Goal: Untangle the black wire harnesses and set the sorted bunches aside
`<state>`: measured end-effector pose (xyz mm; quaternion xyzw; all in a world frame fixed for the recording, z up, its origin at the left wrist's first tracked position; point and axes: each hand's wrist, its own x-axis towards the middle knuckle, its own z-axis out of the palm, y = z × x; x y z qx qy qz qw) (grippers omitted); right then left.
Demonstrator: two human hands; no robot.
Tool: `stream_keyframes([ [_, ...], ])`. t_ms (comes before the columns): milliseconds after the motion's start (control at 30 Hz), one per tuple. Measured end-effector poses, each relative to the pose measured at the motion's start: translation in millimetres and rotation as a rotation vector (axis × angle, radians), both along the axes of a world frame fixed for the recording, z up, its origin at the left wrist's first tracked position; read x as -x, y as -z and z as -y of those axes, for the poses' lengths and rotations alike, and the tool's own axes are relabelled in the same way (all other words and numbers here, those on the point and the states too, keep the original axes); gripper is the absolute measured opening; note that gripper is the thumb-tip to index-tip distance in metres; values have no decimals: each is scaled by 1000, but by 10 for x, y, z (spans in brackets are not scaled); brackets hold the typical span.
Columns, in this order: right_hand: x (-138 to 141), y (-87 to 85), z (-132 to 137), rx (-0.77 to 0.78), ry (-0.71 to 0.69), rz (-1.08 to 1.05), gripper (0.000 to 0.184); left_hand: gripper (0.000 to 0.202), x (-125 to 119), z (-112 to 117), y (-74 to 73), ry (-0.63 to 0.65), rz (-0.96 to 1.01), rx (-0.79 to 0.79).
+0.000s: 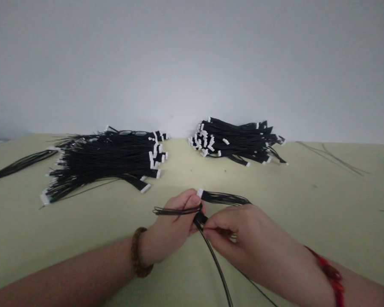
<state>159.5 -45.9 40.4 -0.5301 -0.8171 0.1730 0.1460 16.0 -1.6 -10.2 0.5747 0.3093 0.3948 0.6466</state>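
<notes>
My left hand (176,226) is closed round a wire harness (224,198), its thumb next to the white connector (200,194) at the end. Black wires run from that connector to the right, passing behind my right hand. A looped bunch of thin black wires (176,210) sticks out leftward across the left hand. Just right of it, my right hand (240,232) pinches at the black wires with thumb and forefinger; the exact strand is too small to make out. Several loose wires (216,260) hang down between the hands toward the bottom edge.
A big pile of black wire harnesses (105,157) with white connectors lies at the back left on the pale yellow table (83,230). A smaller pile (240,138) is at the back right, against the grey wall (185,64). Thin loose wires (336,157) lie farther right.
</notes>
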Motion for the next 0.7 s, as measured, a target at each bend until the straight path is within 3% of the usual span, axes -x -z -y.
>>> stream_keyframes([
  [267, 19, 91, 36, -145, 14, -7, 15, 31, -20, 19, -14, -38, -10, 66],
  [533, 12, 42, 20, -234, 37, 92, 17, 31, -21, 12, 50, -5, 21, 41],
  [633, -53, -61, -14, -61, 54, -51, 14, 29, -31, -15, 54, -51, 10, 87],
  [700, -167, -179, -48, 257, 18, -264, 16, 25, -38, -39, 41, -94, -31, 106],
])
